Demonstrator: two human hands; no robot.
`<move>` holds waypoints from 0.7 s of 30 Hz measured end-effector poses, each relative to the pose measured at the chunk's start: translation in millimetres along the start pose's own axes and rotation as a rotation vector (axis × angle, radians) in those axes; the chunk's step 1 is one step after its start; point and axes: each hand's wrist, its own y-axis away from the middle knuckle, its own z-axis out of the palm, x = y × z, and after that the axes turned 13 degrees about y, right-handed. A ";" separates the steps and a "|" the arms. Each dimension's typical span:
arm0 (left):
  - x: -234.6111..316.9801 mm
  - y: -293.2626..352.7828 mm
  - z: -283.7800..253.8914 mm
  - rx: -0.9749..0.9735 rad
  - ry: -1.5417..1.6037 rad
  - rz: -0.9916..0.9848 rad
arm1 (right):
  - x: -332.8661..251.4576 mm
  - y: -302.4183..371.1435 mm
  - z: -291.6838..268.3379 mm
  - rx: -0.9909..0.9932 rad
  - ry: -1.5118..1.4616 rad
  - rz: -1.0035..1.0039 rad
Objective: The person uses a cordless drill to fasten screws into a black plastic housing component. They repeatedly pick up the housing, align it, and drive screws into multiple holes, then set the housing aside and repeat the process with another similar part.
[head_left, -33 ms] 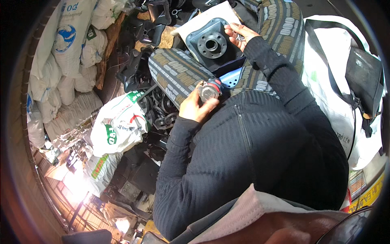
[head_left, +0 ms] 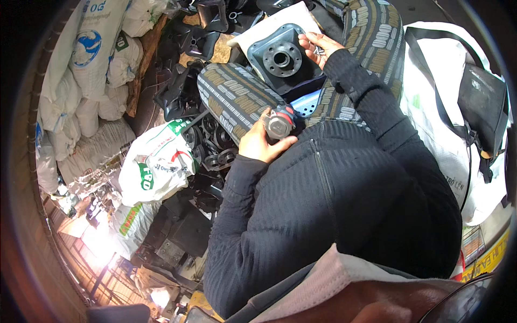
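My left hand [head_left: 259, 142] is closed around a hand-held power tool [head_left: 279, 125] with a round grey end and red trim, held just above my lap. Its working end is turned away from me and hidden. At the far side, my right hand [head_left: 323, 45] has its fingers bent together around a few small silvery pieces [head_left: 319, 51], which look like screws or bolts. Those fingers are beside the upper right corner of a dark square plastic part [head_left: 260, 53]. That part has a round grey flange [head_left: 290, 69] with a central hole and several smaller holes around it.
A pale block [head_left: 301, 15] lies beneath the square part, between my patterned trouser legs [head_left: 237, 97]. A blue perforated piece [head_left: 307, 103] is close to the tool. Black plastic parts [head_left: 207, 43] are heaped at the left, near white sacks [head_left: 156, 156]. A white bag [head_left: 436, 113] stands right.
The power tool has tipped slightly in my left hand, and its grey end faces me a little differently. My right hand has barely moved.
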 end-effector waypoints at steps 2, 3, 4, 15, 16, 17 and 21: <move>4.3 -1.8 1.4 -0.010 0.062 -0.118 | 1.3 -0.6 1.2 -0.055 0.010 0.037; 4.6 -1.8 2.0 -0.017 0.096 -0.176 | -1.4 2.3 4.4 -0.055 0.043 0.077; 2.7 0.5 -1.7 -0.025 0.180 -0.215 | -0.2 4.2 3.9 -0.130 0.079 0.068; 6.5 20.9 -78.3 0.348 0.679 -0.099 | 0.6 16.3 24.2 -0.312 0.184 0.105; 9.1 19.5 -81.3 0.323 0.663 -0.092 | 0.1 15.4 26.3 -0.352 0.225 0.119; 10.3 18.9 -82.3 0.293 0.653 -0.091 | 0.1 19.1 28.9 -0.376 0.254 0.139; 22.2 10.4 -85.9 0.148 0.771 -0.103 | -0.6 21.0 30.8 -0.436 0.259 0.191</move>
